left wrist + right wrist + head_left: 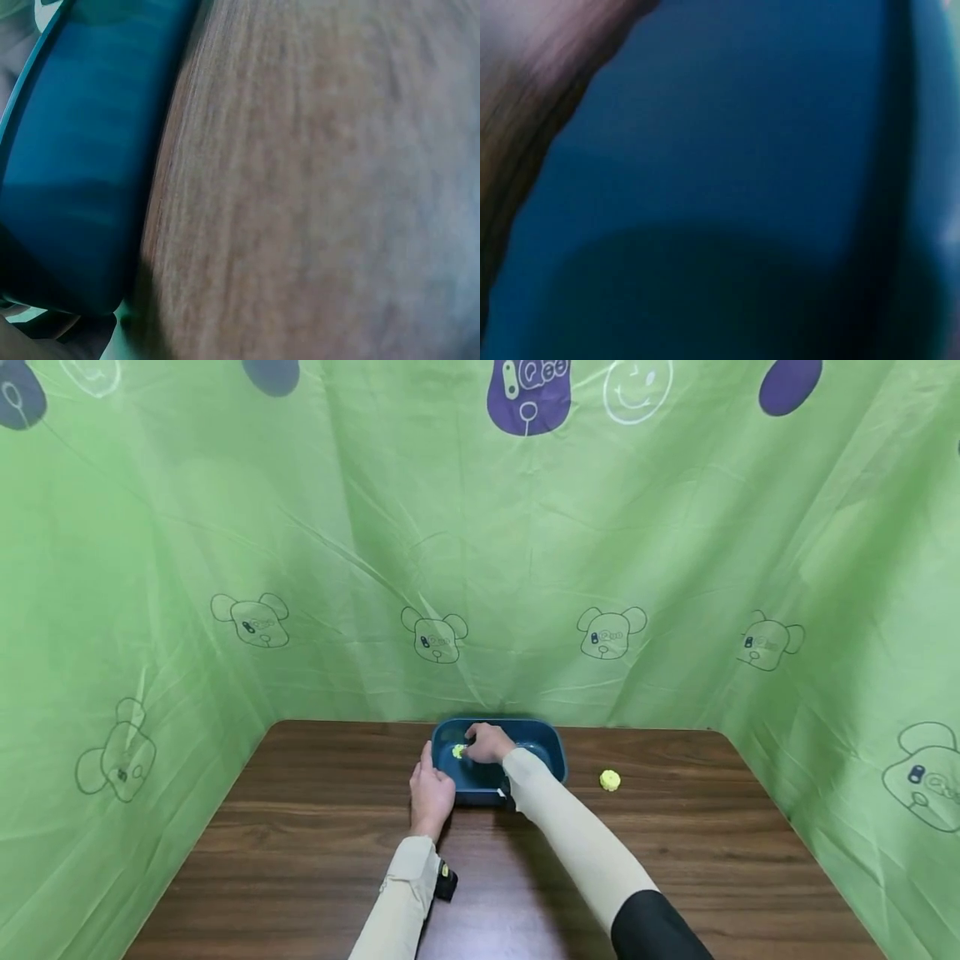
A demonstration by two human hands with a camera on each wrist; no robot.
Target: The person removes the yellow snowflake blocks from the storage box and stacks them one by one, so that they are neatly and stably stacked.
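Note:
A dark blue plastic tub (468, 797) stands at the back middle of the table. My left hand (432, 793) lies along its left end, fingers straight and pointing away from me, touching the wall. The tub's outer side (82, 150) fills the left of the left wrist view. Inside the tub reaches my right hand (490, 743), its fingers bent. Right at its fingertips is a small pale yellow flower-shaped piece (458, 751); I cannot tell whether they pinch it. The right wrist view shows mostly the blurred blue tub inside (742, 135) in shadow.
A second yellow flower-shaped piece (610, 780) lies on the brown wooden table (315, 843), right of the tub. Green printed cloth (517, 560) hangs behind the table and along both sides. The tub's back rim stands close to the cloth.

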